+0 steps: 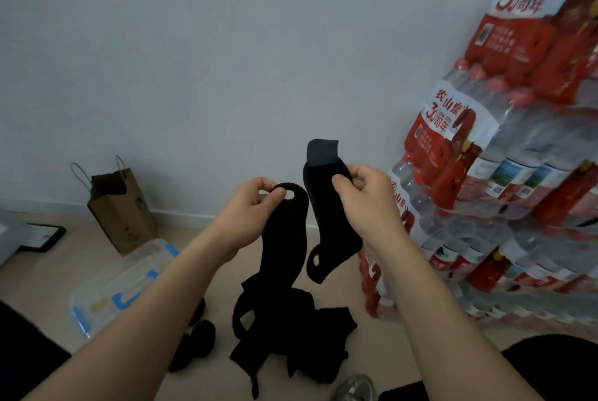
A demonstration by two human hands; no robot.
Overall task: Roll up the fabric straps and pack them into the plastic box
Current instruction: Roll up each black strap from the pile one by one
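L hand (255, 206): top end of one strap is being pinched betw. thumb and forefinger; other fingers are curling in behind.
R hand (359, 193): second strap is being pinched betw. thumb and fingertips, just below its grey tip.
Left strap (284, 239): black, w/ punched hole at top end; is being held up mid-scene, lower part hanging down into the pile.
Right strap (326, 213): black, grey patch at top, loop at free lower end; is being held clear of the floor. The two appear separate; a join cannot be ruled out.
Strap pile (291, 329): loose black straps are lying tangled on the floor, near, betw. the forearms.
Rolled straps (200, 339): dark bundles left of pile, beside the box; appear rolled, not yet packed.
Plastic box (97, 303): clear w/ blue latches, on floor at left, partly hidden by L forearm; open or closed cannot be told.
Handling (judgement): fabric is being assessed as light, soft, limp, non-fragile; likely to sag and snag in the pile. Hold is advised at one end, kept flat, rolling toward the free end. Grey patch is prob. hook-and-loop and may catch.
Surroundings: paper bag (119, 209) far left by wall; bottled-water packs (485, 174) stacked at right.
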